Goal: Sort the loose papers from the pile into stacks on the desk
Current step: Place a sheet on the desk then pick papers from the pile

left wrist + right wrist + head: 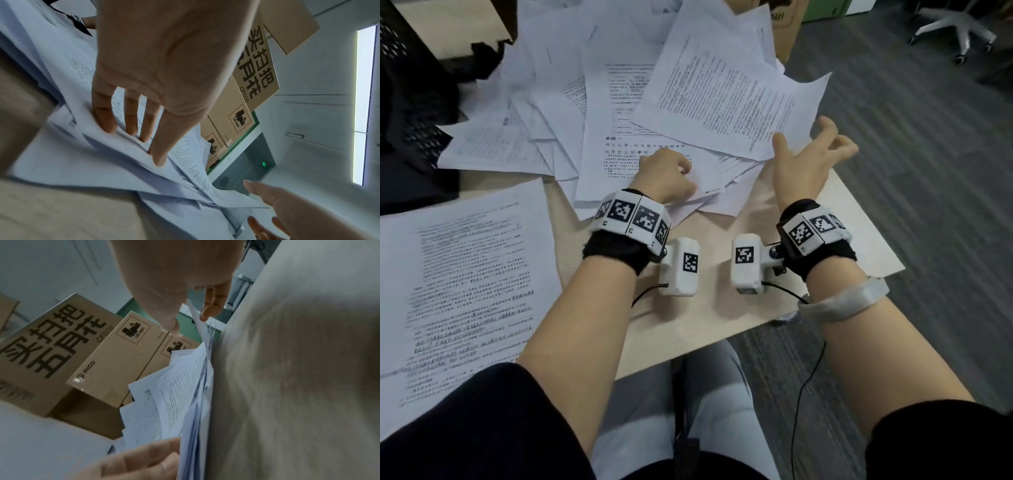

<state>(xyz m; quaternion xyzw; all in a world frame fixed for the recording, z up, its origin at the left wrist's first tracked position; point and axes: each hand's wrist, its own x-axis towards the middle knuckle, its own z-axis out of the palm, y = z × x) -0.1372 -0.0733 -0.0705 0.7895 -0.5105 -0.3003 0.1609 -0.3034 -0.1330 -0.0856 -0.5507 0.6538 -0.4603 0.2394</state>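
Beige desk [722, 318] carries the pile [619, 102] at its far side. My left hand [666, 174] presses straight fingers onto it, gripping nothing; my right hand [804, 161] hovers loose beside its right edge. Only wrist views show cardboard boxes [61, 353].

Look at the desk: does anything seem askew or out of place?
Yes. The paper pile is fanned at all angles, and its right-hand sheets overhang the desk edge above the floor. The stack at left lies flat.
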